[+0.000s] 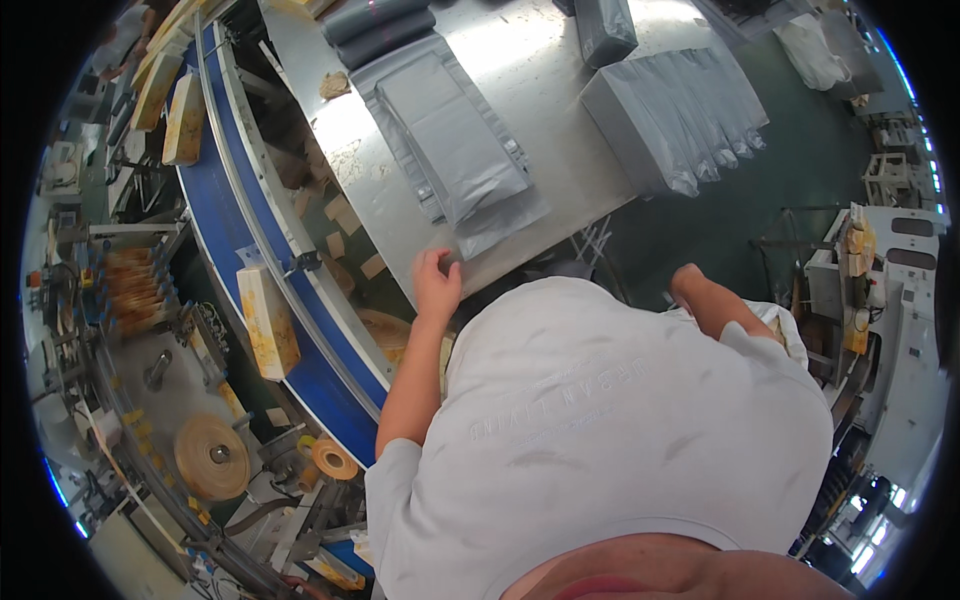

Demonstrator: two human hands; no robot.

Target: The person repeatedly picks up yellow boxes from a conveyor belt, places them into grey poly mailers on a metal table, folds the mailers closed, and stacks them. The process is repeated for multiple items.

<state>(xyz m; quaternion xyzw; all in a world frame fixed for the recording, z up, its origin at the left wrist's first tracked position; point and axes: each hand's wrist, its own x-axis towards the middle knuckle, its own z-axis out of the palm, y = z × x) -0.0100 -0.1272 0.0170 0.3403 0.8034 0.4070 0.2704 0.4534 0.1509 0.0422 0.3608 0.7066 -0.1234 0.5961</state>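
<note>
My left hand is over the near left edge of the metal table, its fingers loosely bent and the thumb apart, with nothing seen in it. Just beyond it lies a stack of flat grey plastic bags, the top ones askew and reaching toward the table's near edge. My right hand is low at my right side, off the table; its fingers are hidden.
Grey-wrapped packs stand in a row at the table's right edge. Dark grey rolls lie at the far left, and another grey pack at the back. On the left, a blue conveyor carries yellow-and-white packs.
</note>
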